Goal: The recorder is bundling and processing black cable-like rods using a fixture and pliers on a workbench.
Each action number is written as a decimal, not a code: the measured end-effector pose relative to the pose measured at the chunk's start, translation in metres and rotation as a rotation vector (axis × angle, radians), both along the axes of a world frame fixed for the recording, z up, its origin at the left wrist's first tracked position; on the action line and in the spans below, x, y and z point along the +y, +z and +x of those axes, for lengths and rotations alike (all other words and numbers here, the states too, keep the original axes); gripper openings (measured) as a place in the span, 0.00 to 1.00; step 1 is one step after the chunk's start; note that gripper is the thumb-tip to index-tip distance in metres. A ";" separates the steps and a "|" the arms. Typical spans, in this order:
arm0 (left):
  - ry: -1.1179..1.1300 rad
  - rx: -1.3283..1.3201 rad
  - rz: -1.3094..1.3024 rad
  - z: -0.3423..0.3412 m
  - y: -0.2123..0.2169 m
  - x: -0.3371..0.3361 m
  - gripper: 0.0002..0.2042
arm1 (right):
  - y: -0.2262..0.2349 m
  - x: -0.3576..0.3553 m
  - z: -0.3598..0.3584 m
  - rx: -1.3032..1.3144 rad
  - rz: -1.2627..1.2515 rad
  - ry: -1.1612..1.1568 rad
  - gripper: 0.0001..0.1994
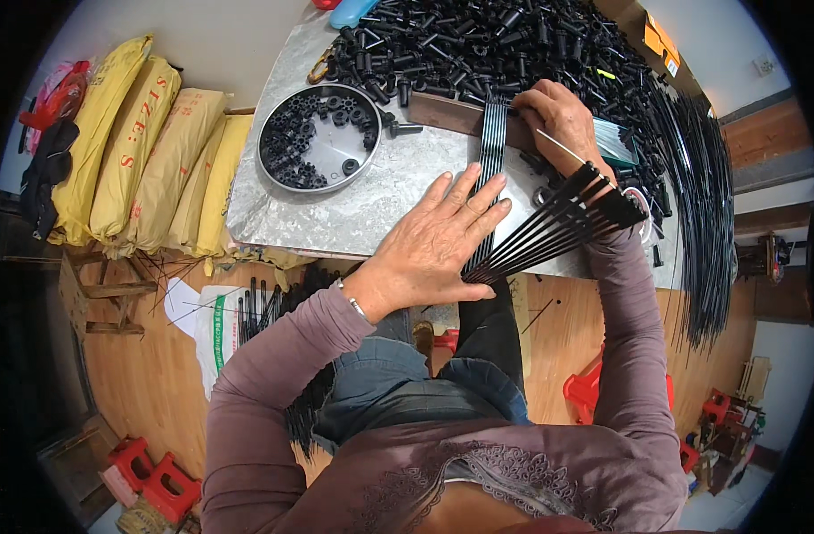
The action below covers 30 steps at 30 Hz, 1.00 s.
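Observation:
My left hand (429,245) lies flat with its fingers stretched across a row of thin black rods (494,142) on the table. The rods run side by side under the fingers, and their far ends rest over a brown bar (447,113). Toward my right forearm a fan of black rods with thicker dark ends (620,212) spreads out beyond the table's near edge. My right hand (562,120) is at the bar, just right of the rod tips, fingers curled together. What its fingertips hold, if anything, is hidden.
A round metal tin (263,160) with small black ring-shaped parts stands left of the rods. Black tubular parts (514,40) heap across the table's back. Long black rods (705,231) hang over the right edge. Yellow sacks (126,151) lean at left; red stools (171,485) stand on the floor.

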State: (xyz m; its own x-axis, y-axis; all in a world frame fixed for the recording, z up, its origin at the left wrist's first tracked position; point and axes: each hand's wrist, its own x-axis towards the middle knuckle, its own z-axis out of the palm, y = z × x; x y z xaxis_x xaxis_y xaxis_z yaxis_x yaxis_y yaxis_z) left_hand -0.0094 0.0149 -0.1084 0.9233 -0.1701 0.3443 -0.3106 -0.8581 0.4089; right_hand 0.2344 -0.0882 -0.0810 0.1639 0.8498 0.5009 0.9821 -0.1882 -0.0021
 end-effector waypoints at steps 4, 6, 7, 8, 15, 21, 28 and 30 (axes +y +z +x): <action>-0.001 0.009 0.005 0.000 -0.001 0.001 0.44 | -0.001 0.005 -0.012 0.327 -0.038 -0.188 0.05; -0.009 0.006 0.002 0.000 0.000 0.001 0.44 | 0.001 0.006 -0.008 0.294 -0.085 -0.227 0.06; -0.006 0.005 0.006 0.000 0.000 0.001 0.43 | 0.000 0.006 -0.005 0.293 -0.086 -0.227 0.06; -0.003 0.005 0.009 0.000 0.000 0.001 0.43 | -0.002 0.006 -0.003 0.312 -0.064 -0.192 0.06; -0.002 0.001 -0.006 -0.001 -0.002 0.001 0.43 | 0.004 0.010 -0.004 0.391 -0.018 -0.201 0.06; -0.020 -0.016 0.003 0.000 -0.003 0.001 0.46 | 0.001 0.007 0.001 0.530 -0.065 -0.279 0.05; -0.005 0.004 0.049 -0.001 -0.003 0.002 0.47 | -0.005 0.010 0.008 0.568 0.006 -0.064 0.06; -0.001 0.003 0.043 -0.001 -0.004 0.002 0.47 | -0.007 0.012 0.008 0.594 0.017 -0.066 0.06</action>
